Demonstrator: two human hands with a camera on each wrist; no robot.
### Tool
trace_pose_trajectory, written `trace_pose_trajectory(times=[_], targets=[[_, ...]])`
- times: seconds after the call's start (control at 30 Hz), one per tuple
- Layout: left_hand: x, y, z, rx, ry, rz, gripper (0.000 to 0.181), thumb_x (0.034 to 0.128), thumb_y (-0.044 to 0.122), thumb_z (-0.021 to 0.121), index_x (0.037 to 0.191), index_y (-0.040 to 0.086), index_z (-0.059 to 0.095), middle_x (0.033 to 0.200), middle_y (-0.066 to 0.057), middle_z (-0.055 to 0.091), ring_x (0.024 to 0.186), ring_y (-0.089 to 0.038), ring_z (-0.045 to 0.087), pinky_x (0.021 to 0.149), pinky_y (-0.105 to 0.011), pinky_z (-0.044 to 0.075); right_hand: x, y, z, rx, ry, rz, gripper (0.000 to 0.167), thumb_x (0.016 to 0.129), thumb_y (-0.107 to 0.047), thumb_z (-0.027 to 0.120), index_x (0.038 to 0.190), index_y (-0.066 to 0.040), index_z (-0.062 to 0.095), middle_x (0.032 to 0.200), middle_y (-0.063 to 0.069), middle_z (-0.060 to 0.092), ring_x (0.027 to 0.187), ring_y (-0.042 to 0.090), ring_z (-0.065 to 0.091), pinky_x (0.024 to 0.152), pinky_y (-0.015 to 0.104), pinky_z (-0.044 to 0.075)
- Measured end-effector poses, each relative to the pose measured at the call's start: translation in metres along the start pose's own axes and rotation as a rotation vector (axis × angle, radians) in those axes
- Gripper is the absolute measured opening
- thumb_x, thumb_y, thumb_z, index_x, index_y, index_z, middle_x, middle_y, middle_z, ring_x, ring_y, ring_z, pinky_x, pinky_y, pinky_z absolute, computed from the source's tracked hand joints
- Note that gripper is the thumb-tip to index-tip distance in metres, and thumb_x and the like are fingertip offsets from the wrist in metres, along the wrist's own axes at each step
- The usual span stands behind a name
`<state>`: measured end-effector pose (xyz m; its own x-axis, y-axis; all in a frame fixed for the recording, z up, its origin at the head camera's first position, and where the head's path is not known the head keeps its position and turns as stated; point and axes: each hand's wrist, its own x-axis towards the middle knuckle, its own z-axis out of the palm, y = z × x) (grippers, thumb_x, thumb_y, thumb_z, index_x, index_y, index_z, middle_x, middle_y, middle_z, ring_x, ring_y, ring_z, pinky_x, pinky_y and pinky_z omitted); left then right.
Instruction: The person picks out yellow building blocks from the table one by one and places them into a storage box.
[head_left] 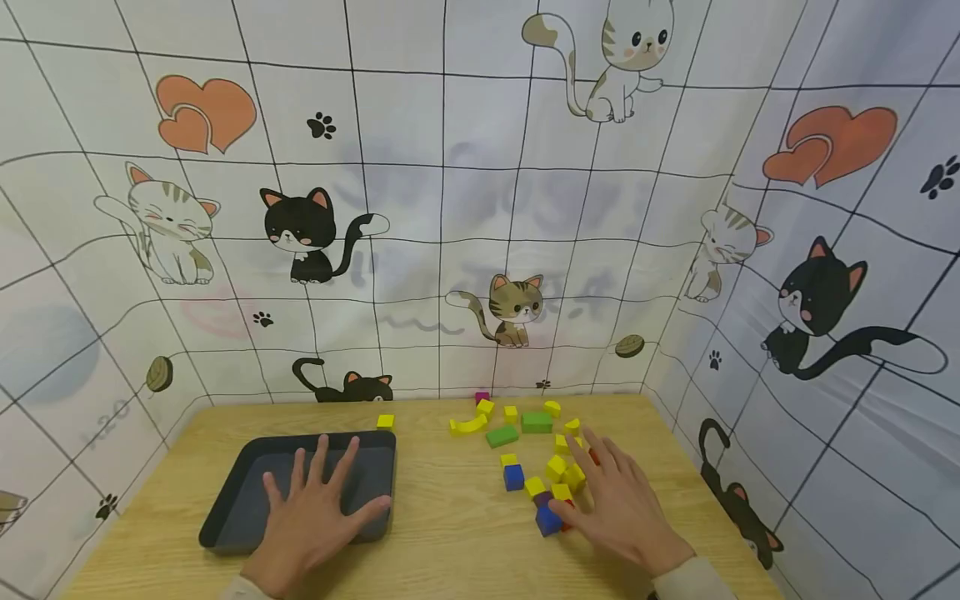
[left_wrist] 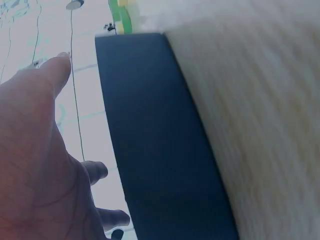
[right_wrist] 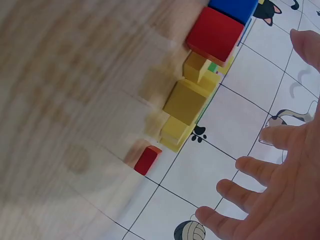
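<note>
Toy blocks (head_left: 557,468): lie on the wooden table (head_left: 442,517), right of the dark tray (head_left: 243,496).
Rear green block (head_left: 536,423): runs left to right; second green block (head_left: 502,436): slants. Fingers apart on both left hand (head_left: 311,515), near tray, and right hand (head_left: 618,507), near blocks.

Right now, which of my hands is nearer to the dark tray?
Left. Your left hand is spread over the tray; your right hand is across the table to the tray's right, by the colored blocks.
</note>
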<state>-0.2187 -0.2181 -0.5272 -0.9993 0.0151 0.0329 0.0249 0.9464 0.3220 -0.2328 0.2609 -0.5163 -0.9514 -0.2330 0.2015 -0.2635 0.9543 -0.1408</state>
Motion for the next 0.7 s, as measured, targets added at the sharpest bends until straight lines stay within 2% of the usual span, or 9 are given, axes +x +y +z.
trace_pose_trajectory(times=[0.2,0.43,0.57,0.7], targets=[[0.009,-0.018,-0.014,-0.033,-0.018,-0.053,0.121,0.097,0.098,0.057,0.189,0.034,0.015,0.194,-0.033,0.001,0.173,-0.074,0.001,0.119,-0.105,-0.01,0.01,-0.004,-0.003,-0.003,0.024,-0.006,0.106,0.101,-0.086,0.067,0.186,-0.031,0.034,0.19,0.018,0.038,0.169,0.056,0.045,0.131,0.08,0.041],[0.019,-0.046,-0.034,-0.051,-0.051,-0.122,0.125,0.0989,0.098,0.053,0.19,0.024,0.011,0.189,-0.042,-0.002,0.168,-0.081,-0.005,0.116,-0.107,-0.011,0.019,-0.011,-0.005,0.018,0.007,-0.001,0.104,0.103,-0.083,0.068,0.184,-0.024,0.039,0.189,0.019,0.039,0.169,0.056,0.043,0.133,0.08,0.038],[0.022,-0.068,-0.04,-0.065,-0.063,-0.161,0.126,0.1002,0.097,0.052,0.189,0.021,0.008,0.186,-0.046,-0.005,0.165,-0.084,-0.001,0.114,-0.108,-0.005,0.023,-0.014,-0.006,0.034,-0.004,0.0,0.102,0.104,-0.077,0.071,0.184,-0.023,0.04,0.189,0.019,0.038,0.169,0.056,0.044,0.131,0.082,0.041],[0.023,-0.086,-0.044,-0.063,-0.07,-0.195,0.127,0.1016,0.096,0.052,0.188,0.016,0.005,0.183,-0.05,-0.005,0.161,-0.087,0.004,0.116,-0.107,0.007,0.026,-0.015,-0.007,0.051,0.003,-0.022,0.097,0.105,-0.069,0.076,0.183,-0.022,0.041,0.189,0.018,0.039,0.167,0.054,0.047,0.127,0.08,0.048]])
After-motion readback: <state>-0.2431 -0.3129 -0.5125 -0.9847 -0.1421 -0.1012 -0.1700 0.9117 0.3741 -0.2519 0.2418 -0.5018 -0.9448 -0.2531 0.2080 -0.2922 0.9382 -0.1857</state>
